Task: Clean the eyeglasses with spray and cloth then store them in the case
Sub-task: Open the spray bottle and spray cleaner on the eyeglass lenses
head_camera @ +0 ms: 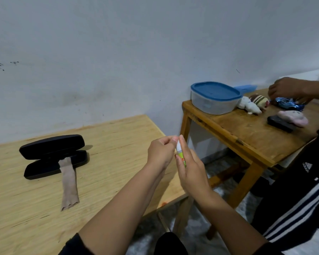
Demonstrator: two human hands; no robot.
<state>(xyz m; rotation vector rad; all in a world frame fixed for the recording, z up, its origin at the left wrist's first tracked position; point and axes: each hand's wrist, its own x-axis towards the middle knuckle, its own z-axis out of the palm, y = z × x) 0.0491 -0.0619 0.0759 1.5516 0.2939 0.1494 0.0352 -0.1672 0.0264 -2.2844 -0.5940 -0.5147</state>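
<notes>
Green-and-white spray bottle [180, 155] is held upright in the right hand [191, 170], whose grip wraps its body, while the left hand [160, 153] pinches its top. Over on the plywood desk [109, 162], the black case [52, 156] lies open with the beige cloth [69, 184] draped out of it.

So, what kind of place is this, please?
Probably a plain room in a home, though I cannot be sure: two simple wooden tables against a bare, stained painted wall, with toys, including a blue toy car, and a blue-lidded plastic food container on one.
</notes>
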